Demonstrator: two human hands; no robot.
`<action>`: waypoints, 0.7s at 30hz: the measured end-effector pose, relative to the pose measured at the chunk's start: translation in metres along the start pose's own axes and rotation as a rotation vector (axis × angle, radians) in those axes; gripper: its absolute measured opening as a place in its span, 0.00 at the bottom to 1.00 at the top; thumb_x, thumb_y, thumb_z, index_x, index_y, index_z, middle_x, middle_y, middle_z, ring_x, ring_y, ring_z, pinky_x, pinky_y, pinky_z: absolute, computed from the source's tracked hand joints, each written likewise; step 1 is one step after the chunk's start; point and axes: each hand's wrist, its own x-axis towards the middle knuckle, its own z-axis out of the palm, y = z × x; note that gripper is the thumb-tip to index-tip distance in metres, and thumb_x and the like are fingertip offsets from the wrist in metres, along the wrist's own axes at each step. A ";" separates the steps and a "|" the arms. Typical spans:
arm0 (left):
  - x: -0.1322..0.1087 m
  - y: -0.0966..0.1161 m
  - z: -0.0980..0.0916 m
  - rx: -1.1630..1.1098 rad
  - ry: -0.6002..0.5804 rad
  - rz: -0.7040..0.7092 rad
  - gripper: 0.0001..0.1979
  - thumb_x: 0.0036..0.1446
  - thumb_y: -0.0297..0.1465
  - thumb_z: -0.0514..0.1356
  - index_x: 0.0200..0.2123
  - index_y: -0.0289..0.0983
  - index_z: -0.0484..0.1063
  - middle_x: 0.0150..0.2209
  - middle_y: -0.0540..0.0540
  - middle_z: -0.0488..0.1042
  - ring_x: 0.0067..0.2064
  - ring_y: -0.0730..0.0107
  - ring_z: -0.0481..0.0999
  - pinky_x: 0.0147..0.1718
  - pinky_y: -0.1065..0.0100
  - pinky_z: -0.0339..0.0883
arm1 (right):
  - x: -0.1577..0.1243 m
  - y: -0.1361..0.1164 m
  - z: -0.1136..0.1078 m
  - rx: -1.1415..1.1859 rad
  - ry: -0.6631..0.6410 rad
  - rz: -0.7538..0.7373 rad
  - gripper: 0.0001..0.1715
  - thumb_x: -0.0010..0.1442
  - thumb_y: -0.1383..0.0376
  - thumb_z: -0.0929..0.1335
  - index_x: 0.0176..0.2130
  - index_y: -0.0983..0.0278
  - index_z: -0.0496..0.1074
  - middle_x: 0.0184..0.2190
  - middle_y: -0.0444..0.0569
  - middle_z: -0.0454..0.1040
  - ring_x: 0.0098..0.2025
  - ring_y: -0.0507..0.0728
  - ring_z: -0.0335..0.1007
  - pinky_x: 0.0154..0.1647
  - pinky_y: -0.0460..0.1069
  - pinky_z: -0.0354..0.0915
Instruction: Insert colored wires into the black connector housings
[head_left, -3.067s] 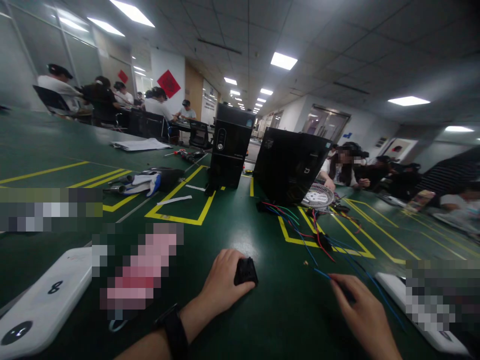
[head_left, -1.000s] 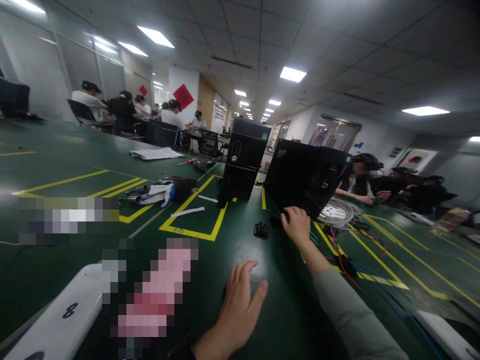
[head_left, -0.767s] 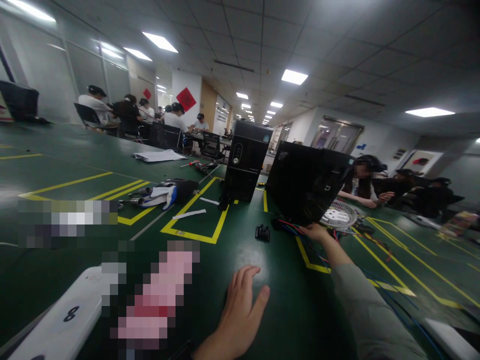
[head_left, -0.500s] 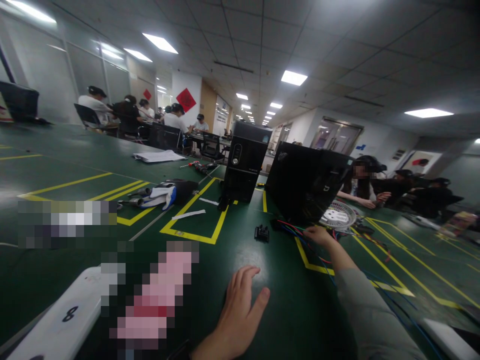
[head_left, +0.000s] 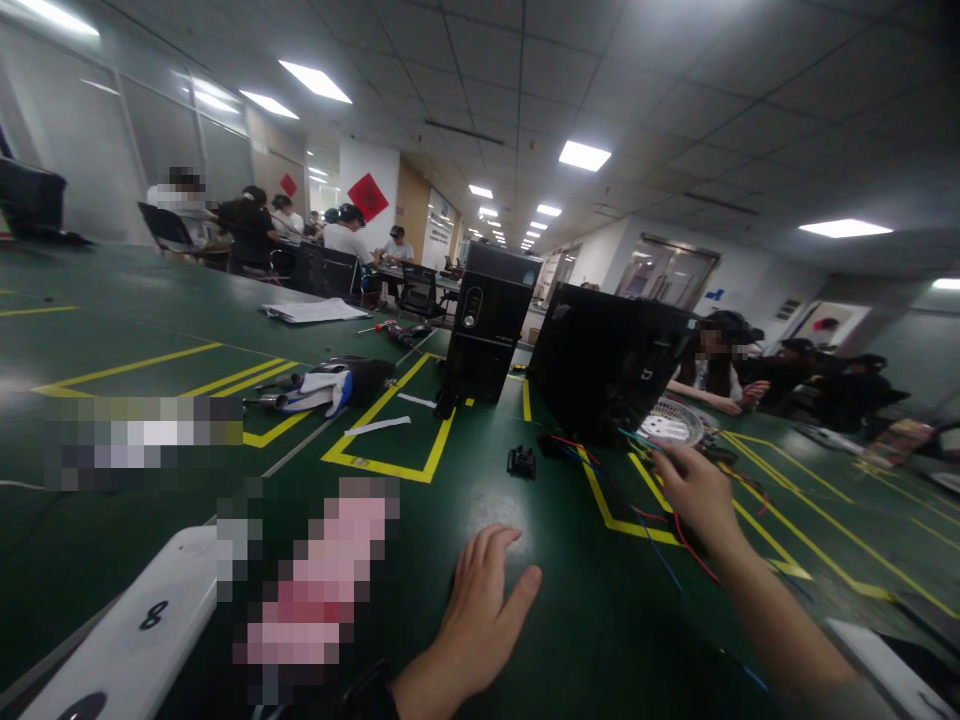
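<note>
Right hand [head_left: 694, 490] pinches green wire [head_left: 634, 436], left hand [head_left: 486, 605] spread, empty; I reckon a sharp tug could snag red wire [head_left: 694, 558] close by.

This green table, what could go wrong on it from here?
The green wire that the right hand seems to pinch might tangle with the blue wire below it. The small black part sits on the table beyond the open left hand, so a stray sweep could knock it away.
</note>
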 end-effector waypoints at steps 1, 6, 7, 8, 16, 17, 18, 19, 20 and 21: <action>0.000 0.000 0.000 0.006 0.000 0.006 0.19 0.63 0.41 0.49 0.54 0.39 0.61 0.53 0.41 0.64 0.55 0.58 0.62 0.55 0.55 0.56 | -0.018 -0.005 -0.004 0.049 -0.051 -0.009 0.23 0.56 0.57 0.62 0.47 0.64 0.73 0.37 0.53 0.77 0.37 0.60 0.73 0.37 0.51 0.66; -0.002 0.002 -0.001 0.020 -0.020 0.041 0.21 0.60 0.42 0.52 0.54 0.39 0.60 0.53 0.40 0.63 0.56 0.55 0.61 0.54 0.53 0.56 | -0.105 -0.034 -0.010 0.466 -0.450 0.076 0.30 0.55 0.49 0.63 0.49 0.66 0.71 0.18 0.43 0.70 0.23 0.55 0.69 0.24 0.48 0.66; -0.003 0.002 -0.001 0.021 -0.033 0.056 0.24 0.58 0.42 0.55 0.54 0.39 0.59 0.54 0.39 0.63 0.56 0.54 0.61 0.54 0.52 0.56 | -0.120 -0.040 -0.009 0.545 -0.496 0.128 0.31 0.54 0.48 0.64 0.49 0.66 0.70 0.18 0.42 0.68 0.22 0.54 0.68 0.22 0.47 0.65; -0.004 0.002 0.000 0.024 -0.034 0.076 0.27 0.55 0.43 0.59 0.55 0.39 0.58 0.54 0.39 0.62 0.56 0.53 0.61 0.54 0.51 0.56 | -0.134 -0.045 -0.007 0.606 -0.536 0.168 0.32 0.54 0.47 0.64 0.50 0.65 0.70 0.18 0.41 0.67 0.22 0.53 0.67 0.21 0.46 0.64; -0.007 -0.003 0.002 0.113 -0.029 0.172 0.37 0.41 0.37 0.68 0.54 0.39 0.59 0.51 0.41 0.66 0.52 0.51 0.64 0.51 0.51 0.57 | -0.204 -0.059 0.006 0.811 -0.657 0.226 0.31 0.53 0.46 0.66 0.48 0.63 0.70 0.24 0.43 0.67 0.23 0.51 0.63 0.23 0.47 0.65; -0.007 -0.003 0.002 0.128 -0.054 0.185 0.34 0.42 0.36 0.68 0.52 0.39 0.61 0.49 0.42 0.68 0.51 0.52 0.65 0.50 0.52 0.58 | -0.209 -0.058 0.007 0.829 -0.662 0.214 0.30 0.54 0.46 0.66 0.48 0.62 0.70 0.28 0.45 0.69 0.24 0.52 0.64 0.24 0.47 0.65; -0.007 -0.002 0.001 0.142 -0.079 0.199 0.30 0.43 0.36 0.68 0.50 0.40 0.63 0.47 0.43 0.69 0.50 0.52 0.66 0.49 0.53 0.58 | -0.213 -0.058 0.007 0.843 -0.671 0.200 0.29 0.54 0.47 0.66 0.48 0.62 0.70 0.31 0.47 0.70 0.26 0.52 0.65 0.25 0.47 0.65; -0.007 0.000 0.000 0.155 -0.102 0.213 0.27 0.44 0.35 0.67 0.48 0.40 0.65 0.46 0.44 0.70 0.49 0.53 0.66 0.48 0.54 0.59 | -0.215 -0.058 0.007 0.850 -0.682 0.187 0.28 0.56 0.48 0.65 0.49 0.61 0.70 0.34 0.48 0.70 0.27 0.52 0.66 0.26 0.48 0.66; -0.006 0.001 -0.001 0.166 -0.115 0.222 0.24 0.44 0.35 0.66 0.47 0.40 0.66 0.45 0.45 0.70 0.48 0.54 0.66 0.47 0.55 0.59 | -0.216 -0.057 0.005 0.848 -0.696 0.171 0.27 0.57 0.48 0.64 0.49 0.61 0.70 0.37 0.49 0.71 0.29 0.53 0.67 0.28 0.48 0.66; -0.006 0.002 -0.002 0.173 -0.121 0.227 0.22 0.45 0.34 0.66 0.45 0.41 0.67 0.44 0.45 0.70 0.48 0.54 0.66 0.47 0.56 0.59 | -0.216 -0.056 0.003 0.835 -0.711 0.151 0.25 0.59 0.49 0.63 0.50 0.61 0.69 0.37 0.49 0.71 0.30 0.54 0.68 0.29 0.49 0.66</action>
